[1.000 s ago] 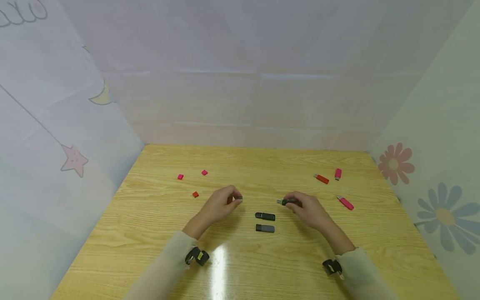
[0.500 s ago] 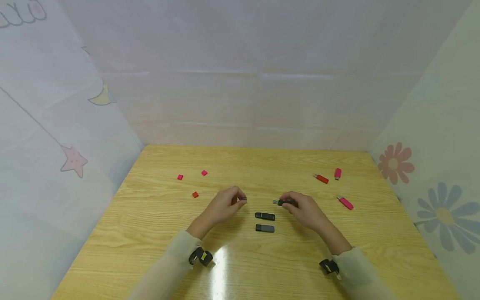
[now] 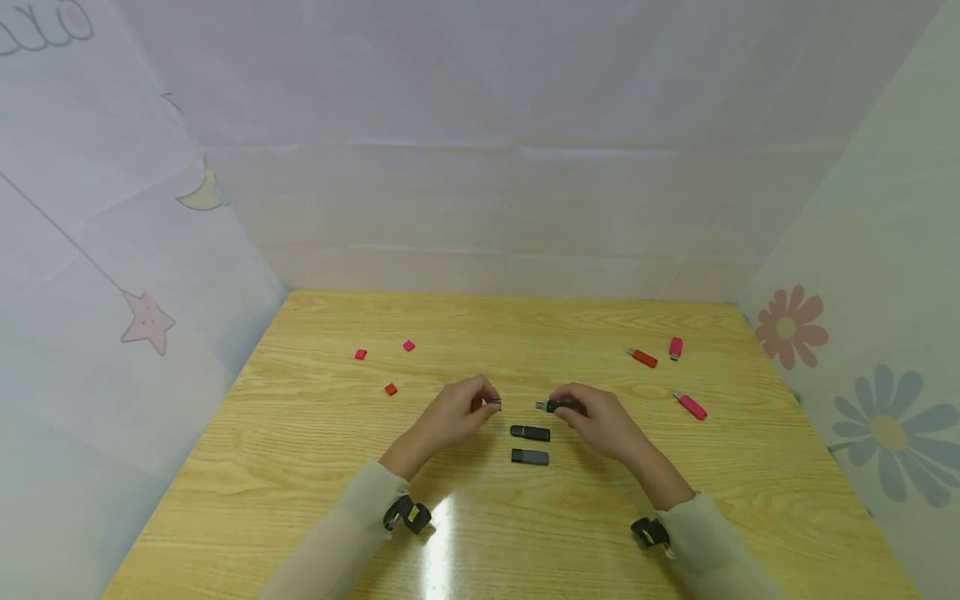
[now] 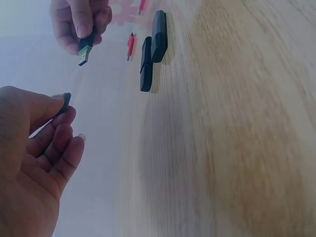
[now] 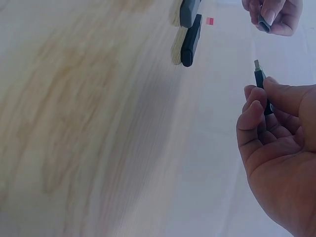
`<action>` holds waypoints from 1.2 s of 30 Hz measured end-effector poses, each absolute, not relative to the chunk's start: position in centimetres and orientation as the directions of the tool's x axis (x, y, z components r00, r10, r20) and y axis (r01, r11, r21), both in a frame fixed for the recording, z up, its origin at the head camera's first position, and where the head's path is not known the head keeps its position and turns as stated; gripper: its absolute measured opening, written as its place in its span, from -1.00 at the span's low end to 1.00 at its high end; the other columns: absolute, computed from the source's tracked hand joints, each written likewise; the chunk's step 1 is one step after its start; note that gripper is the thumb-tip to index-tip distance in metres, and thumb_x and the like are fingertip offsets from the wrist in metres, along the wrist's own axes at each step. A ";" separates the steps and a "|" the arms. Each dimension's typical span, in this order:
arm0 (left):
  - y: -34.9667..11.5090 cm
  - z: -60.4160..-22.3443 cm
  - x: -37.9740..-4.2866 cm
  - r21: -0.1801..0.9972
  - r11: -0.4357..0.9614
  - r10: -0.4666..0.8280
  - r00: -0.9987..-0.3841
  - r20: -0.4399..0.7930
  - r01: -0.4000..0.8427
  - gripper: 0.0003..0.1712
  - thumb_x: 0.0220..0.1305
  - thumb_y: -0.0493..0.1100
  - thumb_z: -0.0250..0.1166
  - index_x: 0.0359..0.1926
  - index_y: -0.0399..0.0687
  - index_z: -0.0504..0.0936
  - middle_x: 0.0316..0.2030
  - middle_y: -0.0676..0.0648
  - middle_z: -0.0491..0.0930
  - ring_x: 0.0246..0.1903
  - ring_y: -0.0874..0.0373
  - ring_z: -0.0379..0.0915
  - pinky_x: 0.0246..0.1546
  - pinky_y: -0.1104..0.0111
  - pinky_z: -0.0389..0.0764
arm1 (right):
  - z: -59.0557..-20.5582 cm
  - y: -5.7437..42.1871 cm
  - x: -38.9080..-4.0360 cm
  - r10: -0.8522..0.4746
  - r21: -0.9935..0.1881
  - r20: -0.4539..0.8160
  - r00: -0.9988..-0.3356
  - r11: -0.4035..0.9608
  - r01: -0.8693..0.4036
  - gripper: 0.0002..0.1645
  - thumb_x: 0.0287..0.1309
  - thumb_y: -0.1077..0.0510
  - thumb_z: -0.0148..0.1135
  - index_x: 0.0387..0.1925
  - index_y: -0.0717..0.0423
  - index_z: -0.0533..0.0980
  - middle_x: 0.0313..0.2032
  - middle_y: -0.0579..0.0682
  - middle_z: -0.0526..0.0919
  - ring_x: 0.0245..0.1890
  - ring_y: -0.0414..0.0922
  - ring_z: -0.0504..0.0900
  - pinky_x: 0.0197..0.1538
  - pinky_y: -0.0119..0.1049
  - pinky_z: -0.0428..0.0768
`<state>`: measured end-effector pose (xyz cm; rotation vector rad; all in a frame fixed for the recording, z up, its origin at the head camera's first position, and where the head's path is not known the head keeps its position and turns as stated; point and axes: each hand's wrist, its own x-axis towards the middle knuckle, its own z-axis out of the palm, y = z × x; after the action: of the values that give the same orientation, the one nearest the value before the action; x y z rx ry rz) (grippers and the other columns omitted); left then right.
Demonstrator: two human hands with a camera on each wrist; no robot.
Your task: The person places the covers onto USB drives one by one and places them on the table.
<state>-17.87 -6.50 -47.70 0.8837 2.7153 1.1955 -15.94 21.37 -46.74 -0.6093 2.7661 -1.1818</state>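
Note:
My left hand (image 3: 459, 410) pinches a small dark USB stick cap (image 4: 65, 102) between thumb and forefinger, its opening turned toward the other hand in the right wrist view. Facing it across a short gap, my right hand (image 3: 597, 419) pinches a black USB stick (image 5: 261, 84) with a green edge. The bare metal plug (image 4: 84, 57) of that stick points left toward the cap. Both hands are raised over the wooden table (image 3: 300, 500). Just below them lie two capped sticks, one black (image 3: 530, 432) and one grey (image 3: 530, 457), side by side.
Toward the table's left lie two pink caps (image 3: 361, 354) and a red cap (image 3: 391, 389). On the right are a red uncapped stick (image 3: 642, 357) and two pink ones (image 3: 691, 406). Pale printed sheets (image 3: 480, 208) stand along the back and sides.
Both hands have moved toward each other, the left one rightward with the cap and the right one leftward with the USB stick. The gap between them is smaller. The things on the table lie unchanged.

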 end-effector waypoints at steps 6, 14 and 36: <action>-6.1 -47.6 -17.7 0.693 0.539 0.524 -0.835 0.169 0.479 -0.93 0.47 -0.14 0.26 -0.12 -0.01 0.62 -0.43 0.15 0.53 -0.49 0.29 0.36 -0.49 0.46 0.45 | -46.7 20.9 -15.9 -0.403 -0.711 0.096 -0.910 0.612 -0.346 -0.81 0.37 0.25 0.25 -0.02 0.12 0.61 -0.19 -0.02 0.73 -0.28 -0.18 0.64 -0.26 -0.35 0.60; -5.5 -47.5 -17.5 0.702 0.518 0.545 -0.821 0.169 0.488 -0.93 0.47 -0.15 0.25 -0.12 -0.02 0.63 -0.43 0.15 0.54 -0.49 0.31 0.36 -0.48 0.46 0.45 | -46.8 20.5 -15.9 -0.413 -0.699 0.126 -0.902 0.608 -0.376 -0.81 0.36 0.24 0.27 -0.02 0.06 0.62 -0.17 -0.11 0.72 -0.27 -0.26 0.62 -0.24 -0.35 0.61; -4.8 -47.5 -17.5 0.701 0.508 0.563 -0.809 0.169 0.500 -0.94 0.47 -0.15 0.26 -0.13 0.00 0.62 -0.43 0.16 0.54 -0.51 0.32 0.34 -0.52 0.48 0.42 | -46.2 19.5 -15.6 -0.446 -0.702 0.131 -0.885 0.589 -0.401 -0.81 0.34 0.26 0.29 -0.05 0.07 0.62 -0.15 -0.09 0.71 -0.20 -0.22 0.66 -0.16 -0.31 0.64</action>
<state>-17.50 -4.78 -47.46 0.9388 2.6568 1.1942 -15.55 19.52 -46.19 -0.7326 2.7475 -1.1905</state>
